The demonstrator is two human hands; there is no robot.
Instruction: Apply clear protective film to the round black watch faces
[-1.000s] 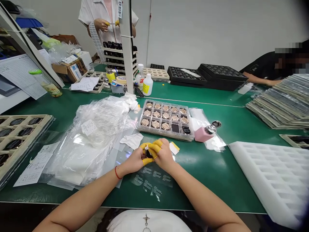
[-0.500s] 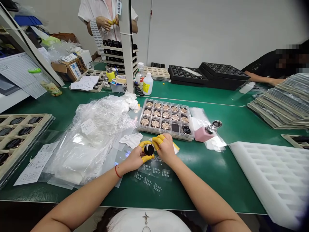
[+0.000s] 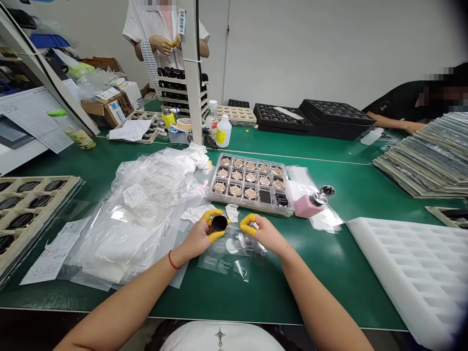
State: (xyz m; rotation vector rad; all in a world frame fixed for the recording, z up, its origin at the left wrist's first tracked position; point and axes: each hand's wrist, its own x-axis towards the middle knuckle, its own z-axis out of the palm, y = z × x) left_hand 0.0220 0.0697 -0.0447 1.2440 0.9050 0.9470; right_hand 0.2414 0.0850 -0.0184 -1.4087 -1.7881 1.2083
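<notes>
My left hand [image 3: 199, 237], in yellow finger cots, grips a round watch head [image 3: 219, 223] by its rim, its glossy black face turned up. Just to the right, my right hand [image 3: 265, 234] has its cotted thumb and forefinger brought together, apart from the watch head; whatever may lie between the tips is too small to tell. Under both hands lies a clear plastic sheet [image 3: 224, 263] with small white print and round outlines. Beyond them sits a clear tray [image 3: 252, 204] with rose-gold watch heads in most cells. White tissues [image 3: 197, 214] rest beside my left hand.
Crumpled plastic bags [image 3: 146, 195] spread over the left, near a beige tray [image 3: 44, 214] of dark watch heads. A pink pump bottle [image 3: 306, 206] and a white foam tray [image 3: 383, 263] stand right. Two people are across the table, near a post [image 3: 192, 97].
My right hand has drawn back to the right from the watch head. My left hand has shifted slightly left with it, and the white mark on its face no longer shows.
</notes>
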